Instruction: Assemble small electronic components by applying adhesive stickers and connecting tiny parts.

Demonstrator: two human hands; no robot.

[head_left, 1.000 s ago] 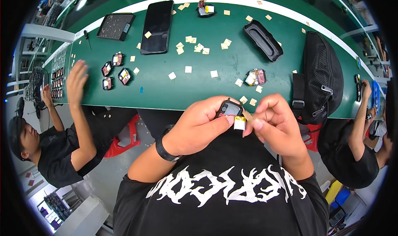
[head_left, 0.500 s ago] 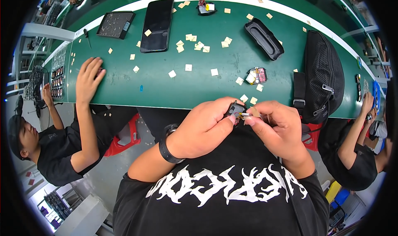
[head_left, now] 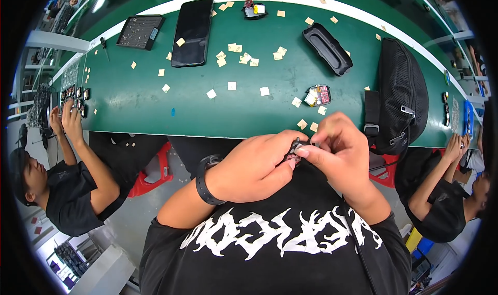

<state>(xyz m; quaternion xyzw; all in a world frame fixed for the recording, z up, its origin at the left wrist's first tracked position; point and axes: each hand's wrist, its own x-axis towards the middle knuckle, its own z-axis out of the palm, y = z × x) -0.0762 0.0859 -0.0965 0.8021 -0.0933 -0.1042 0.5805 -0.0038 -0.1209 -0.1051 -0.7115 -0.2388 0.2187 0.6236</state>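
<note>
In front of my chest, at the table's near edge, my left hand point(head_left: 254, 163) is closed round a small dark electronic device point(head_left: 295, 149). Part of its inside shows beside the thumb. My right hand point(head_left: 343, 149) is curled in a pinch against the device's right side, its thumb reaching across to it. Whatever lies between those right fingers is hidden. Just beyond my hands, a similar opened device point(head_left: 318, 95) with a pink-red board and a pale cell lies on the green table point(head_left: 197, 116).
Pale square stickers point(head_left: 232, 85) are scattered about. Farther back are a black phone point(head_left: 192, 33), a dark screw tray point(head_left: 140, 31), another opened device point(head_left: 254, 9) and a black moulded tray point(head_left: 327, 49). A black bag point(head_left: 403, 95) stands right. Co-workers sit on both sides.
My right fingers have curled upward, and the tan piece and silvery bit seen at them are out of sight. The left co-worker's hand has moved left to the row of small dark parts.
</note>
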